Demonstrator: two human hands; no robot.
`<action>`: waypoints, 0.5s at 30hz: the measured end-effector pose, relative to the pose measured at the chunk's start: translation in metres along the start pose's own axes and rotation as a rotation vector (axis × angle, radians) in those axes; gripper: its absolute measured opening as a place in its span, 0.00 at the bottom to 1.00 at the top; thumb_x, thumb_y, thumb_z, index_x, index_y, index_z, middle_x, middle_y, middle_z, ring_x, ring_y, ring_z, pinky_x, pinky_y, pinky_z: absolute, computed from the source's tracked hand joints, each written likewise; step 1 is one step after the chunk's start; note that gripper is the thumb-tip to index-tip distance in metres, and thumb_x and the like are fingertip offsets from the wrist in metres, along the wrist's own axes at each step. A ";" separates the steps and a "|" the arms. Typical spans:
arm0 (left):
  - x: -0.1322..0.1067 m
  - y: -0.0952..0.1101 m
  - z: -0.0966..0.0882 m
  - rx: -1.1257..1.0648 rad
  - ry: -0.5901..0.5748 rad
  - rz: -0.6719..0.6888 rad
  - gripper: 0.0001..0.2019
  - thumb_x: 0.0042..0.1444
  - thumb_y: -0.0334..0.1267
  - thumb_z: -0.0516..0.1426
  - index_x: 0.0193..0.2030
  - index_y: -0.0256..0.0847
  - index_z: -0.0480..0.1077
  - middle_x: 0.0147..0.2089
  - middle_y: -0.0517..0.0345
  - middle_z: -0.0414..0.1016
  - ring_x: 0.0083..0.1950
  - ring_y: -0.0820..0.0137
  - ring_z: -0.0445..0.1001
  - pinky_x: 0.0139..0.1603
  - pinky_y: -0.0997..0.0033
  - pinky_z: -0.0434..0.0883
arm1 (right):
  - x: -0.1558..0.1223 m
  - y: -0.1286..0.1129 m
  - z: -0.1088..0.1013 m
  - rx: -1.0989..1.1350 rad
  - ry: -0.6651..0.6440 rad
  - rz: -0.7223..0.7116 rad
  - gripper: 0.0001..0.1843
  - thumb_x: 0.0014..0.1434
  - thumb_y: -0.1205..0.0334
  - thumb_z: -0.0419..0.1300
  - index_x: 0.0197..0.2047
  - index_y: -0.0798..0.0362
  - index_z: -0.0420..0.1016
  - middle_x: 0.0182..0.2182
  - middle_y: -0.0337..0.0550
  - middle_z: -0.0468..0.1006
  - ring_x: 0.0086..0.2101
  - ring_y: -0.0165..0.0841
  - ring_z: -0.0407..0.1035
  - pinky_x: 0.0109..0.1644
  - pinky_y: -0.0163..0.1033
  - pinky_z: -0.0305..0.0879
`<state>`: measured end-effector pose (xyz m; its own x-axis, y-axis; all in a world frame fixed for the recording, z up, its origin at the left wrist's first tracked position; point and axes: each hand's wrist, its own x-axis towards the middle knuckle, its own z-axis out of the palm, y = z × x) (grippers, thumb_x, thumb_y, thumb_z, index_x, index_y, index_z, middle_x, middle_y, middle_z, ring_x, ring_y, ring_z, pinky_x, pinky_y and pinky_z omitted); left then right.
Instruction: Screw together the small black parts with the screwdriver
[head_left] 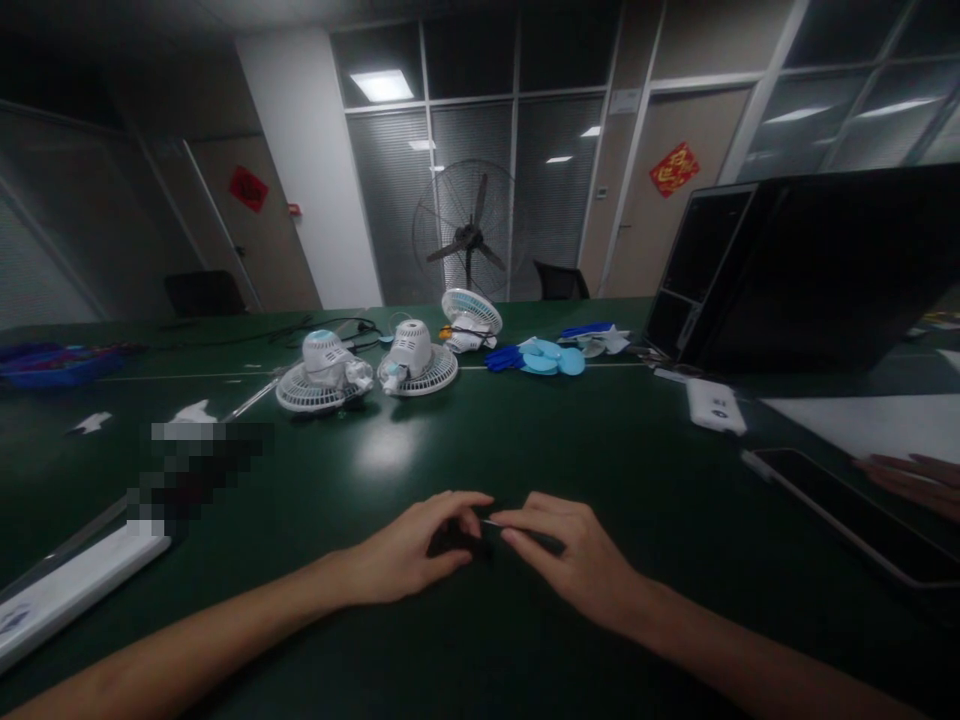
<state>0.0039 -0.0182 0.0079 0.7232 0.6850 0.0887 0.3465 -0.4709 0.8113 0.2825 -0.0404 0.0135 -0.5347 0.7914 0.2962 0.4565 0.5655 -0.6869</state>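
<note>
Above the dark green tabletop [360,650], my two hands nearly meet in the lower middle of the head view. Thumb and fingers of my right hand [581,550] pinch a thin, light-coloured sliver [491,523]; its exact kind is too small to make out. The sliver points toward the fingertips of my left hand [409,550]. That hand is curved, its thumb apart from the fingers, with a dark gap between them; I see no object in it. Farther back lie white fan heads, one on the left [322,378], one in the middle [415,362] and one behind [471,322].
Light blue fan blades [553,357] lie beside dark blue pieces [505,358]. A black computer case [817,270] stands right, near a white device [716,405] and a phone-like slab [855,510]. Another person's hand [915,482] rests at the right edge. A blue tray [60,370] sits far left.
</note>
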 end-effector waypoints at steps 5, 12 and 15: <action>-0.008 -0.029 -0.030 0.119 0.025 0.002 0.30 0.70 0.33 0.58 0.76 0.55 0.59 0.59 0.50 0.76 0.56 0.60 0.75 0.58 0.57 0.72 | -0.002 0.000 -0.001 -0.005 -0.010 -0.001 0.14 0.75 0.60 0.59 0.58 0.46 0.83 0.41 0.43 0.81 0.38 0.34 0.75 0.42 0.38 0.68; -0.024 -0.123 -0.140 0.339 0.367 -0.179 0.28 0.68 0.44 0.57 0.73 0.46 0.62 0.57 0.48 0.77 0.55 0.54 0.77 0.58 0.52 0.73 | -0.002 -0.001 -0.002 0.031 -0.036 0.008 0.15 0.76 0.60 0.58 0.59 0.46 0.82 0.43 0.42 0.81 0.39 0.33 0.76 0.41 0.37 0.70; -0.042 -0.156 -0.177 0.388 0.471 -0.212 0.30 0.65 0.48 0.58 0.72 0.43 0.63 0.56 0.47 0.78 0.54 0.53 0.78 0.56 0.51 0.74 | -0.002 -0.002 -0.003 0.023 -0.035 0.000 0.15 0.75 0.59 0.58 0.59 0.47 0.82 0.42 0.42 0.81 0.38 0.33 0.75 0.41 0.38 0.70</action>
<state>-0.1865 0.1247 -0.0203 0.3061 0.9144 0.2648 0.7079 -0.4046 0.5789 0.2847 -0.0422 0.0158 -0.5594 0.7826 0.2732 0.4400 0.5597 -0.7022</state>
